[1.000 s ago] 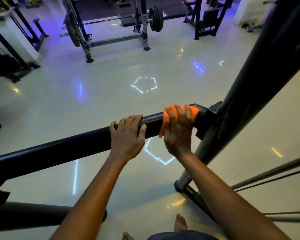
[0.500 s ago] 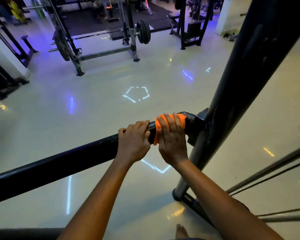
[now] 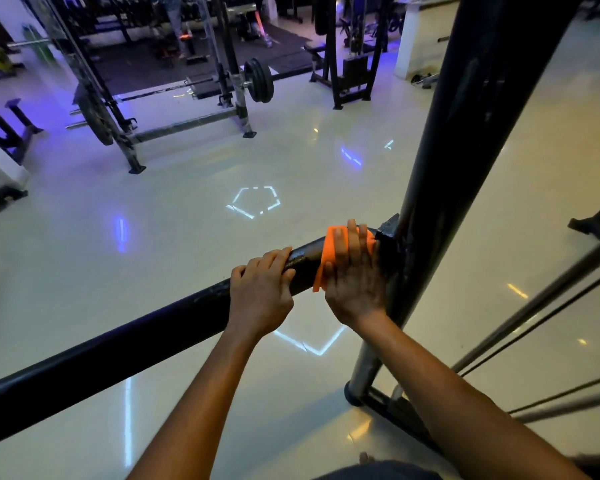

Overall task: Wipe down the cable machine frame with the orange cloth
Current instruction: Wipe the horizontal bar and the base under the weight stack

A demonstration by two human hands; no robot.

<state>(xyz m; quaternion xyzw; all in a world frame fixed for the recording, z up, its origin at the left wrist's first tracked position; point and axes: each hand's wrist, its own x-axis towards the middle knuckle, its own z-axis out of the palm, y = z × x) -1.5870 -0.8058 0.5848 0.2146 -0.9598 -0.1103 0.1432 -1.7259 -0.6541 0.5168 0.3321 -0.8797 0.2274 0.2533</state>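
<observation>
Looking down, we saw the glossy pale floor filling most of the frame, with a barbell rack in the upper left. Our cable machine frame showed as a dark upright post on the right and a black crossbar running from the lower left up to it. At centre, our left hand gripped the crossbar bare. Just right of it, our right hand pressed the orange cloth over the crossbar, beside the post joint.
</observation>
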